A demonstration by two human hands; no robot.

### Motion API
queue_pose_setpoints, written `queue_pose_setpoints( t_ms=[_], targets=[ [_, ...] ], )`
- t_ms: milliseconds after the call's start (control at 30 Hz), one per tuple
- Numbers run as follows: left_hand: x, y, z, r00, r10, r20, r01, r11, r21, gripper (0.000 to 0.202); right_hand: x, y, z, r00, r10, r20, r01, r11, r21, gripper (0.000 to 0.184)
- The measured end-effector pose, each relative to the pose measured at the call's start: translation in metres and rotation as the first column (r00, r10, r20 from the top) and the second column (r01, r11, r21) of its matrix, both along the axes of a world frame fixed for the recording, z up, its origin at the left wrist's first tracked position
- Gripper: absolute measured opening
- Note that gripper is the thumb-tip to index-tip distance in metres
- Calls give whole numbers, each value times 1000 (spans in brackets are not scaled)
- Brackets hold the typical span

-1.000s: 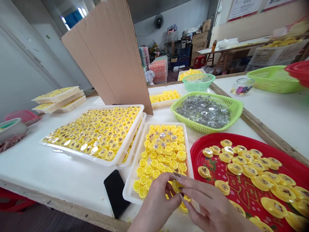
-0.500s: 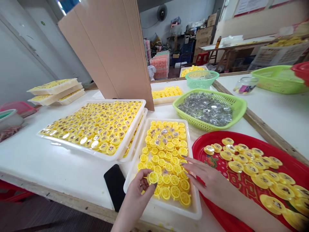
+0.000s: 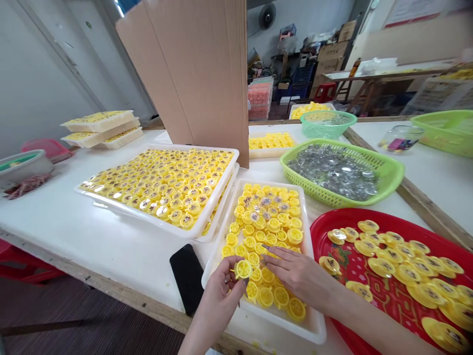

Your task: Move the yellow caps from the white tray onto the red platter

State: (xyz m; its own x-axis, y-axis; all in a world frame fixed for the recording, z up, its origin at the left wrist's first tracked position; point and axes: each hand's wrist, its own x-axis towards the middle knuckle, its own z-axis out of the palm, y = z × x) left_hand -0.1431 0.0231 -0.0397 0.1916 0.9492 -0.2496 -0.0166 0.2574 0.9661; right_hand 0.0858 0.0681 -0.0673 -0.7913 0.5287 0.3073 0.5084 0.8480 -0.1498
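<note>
Nearest the table's front edge, the left hand (image 3: 220,296) pinches a small round yellow plastic cap (image 3: 243,269) between thumb and fingertips and holds it, hollow side showing, just above the near left corner of a long white rectangular plastic tray (image 3: 314,331). That tray is filled with many more loose yellow caps (image 3: 271,231) of the same kind. The right hand (image 3: 297,276) lies across the caps at the tray's near end, palm down, with its fingers stretched out flat towards the left hand and closed on nothing; its fingertips are just beside the held cap. A flat black phone (image 3: 187,277) lies on the white tabletop (image 3: 111,251), touching the tray's left side. To the right of the tray sits a round red plastic platter (image 3: 356,270), which carries scattered yellow discs with clear domed tops (image 3: 395,266). Behind the platter stands a lime green plastic basket (image 3: 389,173) heaped with clear domed pieces (image 3: 332,170). Left of the basket, a wide white tray (image 3: 221,198) packed with finished yellow discs (image 3: 162,180) rests on another tray. Behind it lean tall brown cardboard sheets (image 3: 199,74). Farther back are a small teal basket (image 3: 327,124) and, at far left, a stack of white trays (image 3: 101,129).
</note>
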Motion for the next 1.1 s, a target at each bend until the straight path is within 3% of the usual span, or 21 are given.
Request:
queue_pose_setpoints(
  t_ms=[267,400,500,600,667,733,800,833,867,933,1033,1100],
  targets=[
    [3,0,-4,1000,-3,-3,3,1000,-1,34,-6,1,-1,992,15,-121,-24,997,-73,34],
    [2,0,-3,1000,-4,3,4,1000,-1,33,-11,2,3,966,-32,-256,-28,974,-225,31],
    [2,-1,-3,1000,-10,18,10,1000,-6,38,-10,-1,12,903,-177,-391,14,922,-386,29],
    [6,-2,-4,997,-34,65,35,999,-16,41,-7,-8,28,778,-405,-480,85,825,-559,24],
    [12,-3,-2,995,-50,89,52,998,-21,40,-6,-15,39,665,-555,-499,56,704,-708,26],
    [19,-4,1,993,-66,96,68,997,-22,37,-5,-21,48,513,-739,-436,-90,459,-884,29],
    [28,-5,5,991,-80,108,82,996,-20,34,-6,-26,53,388,-874,-293,-252,205,-946,33],
    [32,-5,6,989,-86,120,89,996,-18,32,-6,-28,53,354,-904,-241,-295,137,-946,35],
    [35,-6,8,987,-90,130,93,995,-18,31,-7,-29,53,340,-913,-226,-295,124,-947,35],
    [41,-7,10,984,-103,145,107,994,-24,29,-7,-30,48,348,-902,-255,-260,169,-951,36],
    [46,-8,10,979,-117,164,124,992,-28,27,-4,-28,39,421,-856,-301,-229,221,-948,37],
    [47,-9,9,977,-123,174,129,991,-23,28,-2,-28,36,469,-830,-304,-234,215,-948,36]
  ],
)
